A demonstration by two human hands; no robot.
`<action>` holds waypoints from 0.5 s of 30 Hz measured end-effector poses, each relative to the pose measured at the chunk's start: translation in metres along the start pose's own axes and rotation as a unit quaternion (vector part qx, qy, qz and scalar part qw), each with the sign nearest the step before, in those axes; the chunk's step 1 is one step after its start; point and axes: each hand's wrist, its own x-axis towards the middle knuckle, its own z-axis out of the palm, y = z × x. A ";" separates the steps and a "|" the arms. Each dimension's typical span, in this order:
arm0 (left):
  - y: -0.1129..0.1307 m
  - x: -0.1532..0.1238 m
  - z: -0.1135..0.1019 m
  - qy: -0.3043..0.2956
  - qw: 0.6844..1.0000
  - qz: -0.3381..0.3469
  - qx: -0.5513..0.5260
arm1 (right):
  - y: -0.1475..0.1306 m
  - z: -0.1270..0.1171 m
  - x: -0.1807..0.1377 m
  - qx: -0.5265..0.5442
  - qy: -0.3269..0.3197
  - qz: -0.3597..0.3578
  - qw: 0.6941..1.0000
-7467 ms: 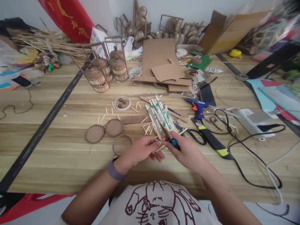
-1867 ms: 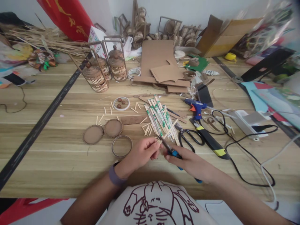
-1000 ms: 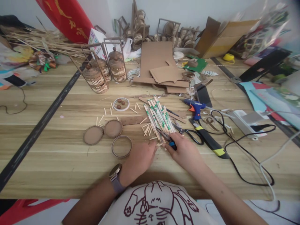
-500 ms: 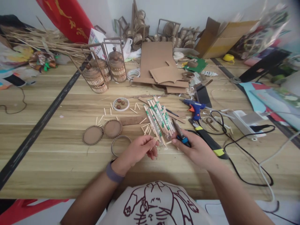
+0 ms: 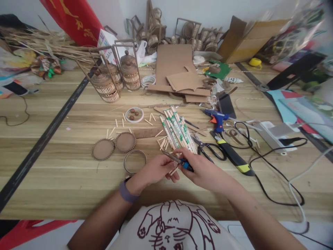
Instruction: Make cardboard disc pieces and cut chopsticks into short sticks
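Note:
My right hand (image 5: pixel 199 166) is closed round pliers (image 5: pixel 185 164) with blue and black handles, their grey jaws pointing left over my left fingers. My left hand (image 5: pixel 156 169) is closed in a pinch on a short wooden stick (image 5: pixel 173 170), which slants out between the two hands. The hands nearly meet, and the fingers partly hide the stick. Just beyond them lie chopsticks in green-and-white wrappers (image 5: pixel 177 128) and several short cut sticks (image 5: pixel 162 142). A ring (image 5: pixel 124 163) lies beside my left wrist, near two round discs with ridged edges (image 5: pixel 103 150).
Black-handled scissors (image 5: pixel 221 151), a blue glue gun (image 5: pixel 219 118) and a black-and-yellow cutter (image 5: pixel 234 158) lie to the right, near cables and a white power strip (image 5: pixel 270 135). Lidded lantern-like baskets (image 5: pixel 105 88) stand back left. Cardboard (image 5: pixel 174 62) lies at the back. A tape roll (image 5: pixel 142 116) holds brown beads.
My right hand has moved left with the pliers, bringing them to my left hand and turning their jaws leftward. The scissors now show where my right hand was. My left hand has shifted slightly.

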 end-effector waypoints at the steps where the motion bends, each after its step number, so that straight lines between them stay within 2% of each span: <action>1: 0.000 0.000 0.000 -0.002 1.000 -0.003 0.000 | 0.000 0.000 0.001 0.002 0.001 -0.003 1.000; 12: 0.000 -0.001 -0.003 -0.064 0.996 -0.037 -0.055 | 0.005 0.001 -0.001 0.043 -0.003 -0.040 0.998; 15: 0.002 -0.004 -0.003 -0.070 0.994 -0.042 -0.076 | 0.007 0.003 0.000 0.042 0.024 -0.071 0.996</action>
